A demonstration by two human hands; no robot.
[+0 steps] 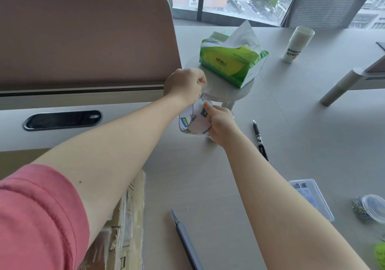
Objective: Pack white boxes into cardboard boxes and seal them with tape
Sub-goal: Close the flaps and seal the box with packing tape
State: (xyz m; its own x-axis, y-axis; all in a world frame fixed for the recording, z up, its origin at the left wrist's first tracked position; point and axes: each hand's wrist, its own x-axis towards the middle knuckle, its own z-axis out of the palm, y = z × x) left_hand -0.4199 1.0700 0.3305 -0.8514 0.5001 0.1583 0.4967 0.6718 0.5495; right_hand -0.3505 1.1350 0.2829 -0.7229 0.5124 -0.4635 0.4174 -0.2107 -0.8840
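Observation:
A roll of clear tape with a white printed core is held above the grey table. My right hand grips the roll from its right side, thumb on the rim. My left hand pinches the loose tape end just above the roll, and a short clear strip stretches between them. A taped cardboard box lies at the lower left, partly hidden under my left arm. No white boxes are in view.
A grey utility knife lies near the front edge, a black pen to the right. A green tissue pack sits on a small round stand. Paper cups, a clear plastic case and a lidded tub stand right. A desk divider rises left.

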